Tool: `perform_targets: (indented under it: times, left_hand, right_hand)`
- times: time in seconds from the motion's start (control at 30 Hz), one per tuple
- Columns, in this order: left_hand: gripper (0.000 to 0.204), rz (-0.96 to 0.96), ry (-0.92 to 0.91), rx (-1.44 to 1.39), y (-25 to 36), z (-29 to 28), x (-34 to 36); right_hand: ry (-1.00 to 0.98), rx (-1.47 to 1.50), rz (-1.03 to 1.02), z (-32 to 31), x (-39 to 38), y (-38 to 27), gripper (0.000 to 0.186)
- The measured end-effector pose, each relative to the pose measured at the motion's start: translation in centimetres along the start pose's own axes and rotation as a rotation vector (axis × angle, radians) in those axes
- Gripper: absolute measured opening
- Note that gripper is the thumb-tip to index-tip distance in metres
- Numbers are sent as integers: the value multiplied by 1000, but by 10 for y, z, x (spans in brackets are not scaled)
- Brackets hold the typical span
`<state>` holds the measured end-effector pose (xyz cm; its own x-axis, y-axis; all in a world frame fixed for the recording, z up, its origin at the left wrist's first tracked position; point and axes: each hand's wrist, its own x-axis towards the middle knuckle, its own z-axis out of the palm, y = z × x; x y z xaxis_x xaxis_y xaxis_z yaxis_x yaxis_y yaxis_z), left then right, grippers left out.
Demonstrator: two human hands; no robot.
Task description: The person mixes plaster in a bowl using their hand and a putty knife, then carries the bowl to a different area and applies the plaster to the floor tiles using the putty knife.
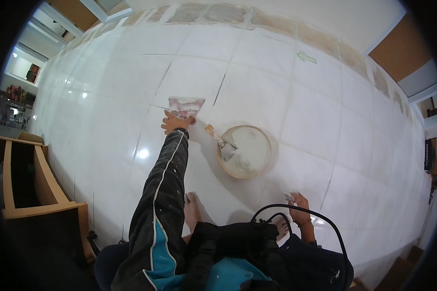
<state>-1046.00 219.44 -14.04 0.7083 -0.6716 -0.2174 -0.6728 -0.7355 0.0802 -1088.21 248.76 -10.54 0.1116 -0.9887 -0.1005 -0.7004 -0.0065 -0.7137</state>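
Note:
My left hand (174, 122), at the end of an outstretched sleeve, grips a wide scraper (187, 105) with a pale, reddish-smeared blade. The blade lies against the white tiles beside a dark joint line. To its right stands a round tan-rimmed basin (263, 140) with whitish paste inside. A putty knife (226, 149) leans in it, its blade coated in paste and its worn wooden handle over the rim. Near my body on the right, my right hand (301, 201) is closed, its fingertips smeared white; anything held there is too small to make out.
White tiles (306, 116) spread all round, some joints dark, others pale. My bare feet (193, 208) are close to the basin. A green arrow (307, 57) marks the floor ahead. Wooden furniture (43, 208) stands at left. A black cable (320, 213) loops by my right hand.

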Motion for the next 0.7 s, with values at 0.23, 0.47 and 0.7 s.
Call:
perform_targets:
  times: [0.23,0.47,0.7]
  left_hand:
    - [129,-25,-154,146,-1,4,26]
    - [19,131,-553,-1188,-56,14,98]
    - [27,60,-433,-1627,-10,-52,49]
  right_hand:
    - [68,110,203,12,-43,10,25]
    - [39,36,186,27,-35,14,23]
    - [-35,11,-82,19,49,2,32]
